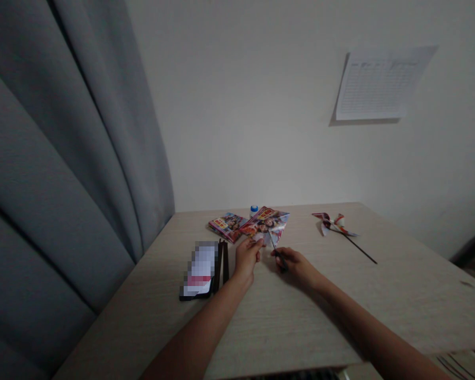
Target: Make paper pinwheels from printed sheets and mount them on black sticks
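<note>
Phone (pixel 200 273), one, screen pixelated: on the desk (pixel 404 301), left of the printed sheet (pixel 277 217) and nearer me. Dark sticks (pixel 226 264), slim: beside the phone, likewise left of the sheet, near side. Right hand (pixel 300 265), mine: on the sheet's near right side, fingers curled round the scissors' handles. Left hand (pixel 245 257), mine: fingers pinched at the sheet's near edge. Scissors (pixel 273 240), one pair: long axis slanting from my right fingers away and leftward, tips over the sheet; blade opening I cannot tell. Sheet, colourful: just beyond my fingers, corner pointing rightward, my left hand the nearer. Printed stack (pixel 226 224): just left of the sheet. Blue-capped bottle (pixel 254 208): behind the sheet, partly hidden. Pinwheel (pixel 331 224) on dark stem: well right of the sheet.
</note>
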Motion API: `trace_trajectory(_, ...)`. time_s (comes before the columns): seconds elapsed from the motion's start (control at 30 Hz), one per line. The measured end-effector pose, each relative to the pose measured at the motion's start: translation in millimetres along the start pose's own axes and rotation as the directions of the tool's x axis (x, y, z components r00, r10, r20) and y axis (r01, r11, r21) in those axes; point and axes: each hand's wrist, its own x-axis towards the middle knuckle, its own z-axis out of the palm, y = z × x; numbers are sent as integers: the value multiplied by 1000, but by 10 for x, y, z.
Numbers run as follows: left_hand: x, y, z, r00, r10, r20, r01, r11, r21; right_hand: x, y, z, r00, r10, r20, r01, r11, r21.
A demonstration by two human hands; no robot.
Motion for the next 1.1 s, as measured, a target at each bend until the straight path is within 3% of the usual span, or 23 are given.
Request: trace_trajectory(1.1,1,5,-5,1000,-1,10,1,1000,8,14,50,8,1000,-14,-18,12,997,-81)
